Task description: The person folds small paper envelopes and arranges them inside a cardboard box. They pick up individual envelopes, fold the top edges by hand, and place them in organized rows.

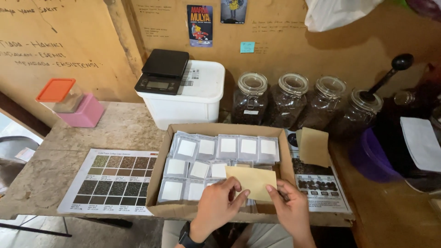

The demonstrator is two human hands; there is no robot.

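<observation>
Both hands, left hand and right hand, are pinching a tan envelope over the near end of a cardboard box filled with silver pouches.

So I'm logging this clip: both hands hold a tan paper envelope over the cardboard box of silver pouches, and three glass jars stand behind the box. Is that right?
Not quite: the head view shows four glass jars behind the cardboard box, not three. The rest holds: the left hand and right hand hold the tan paper envelope over the silver pouches.
</observation>
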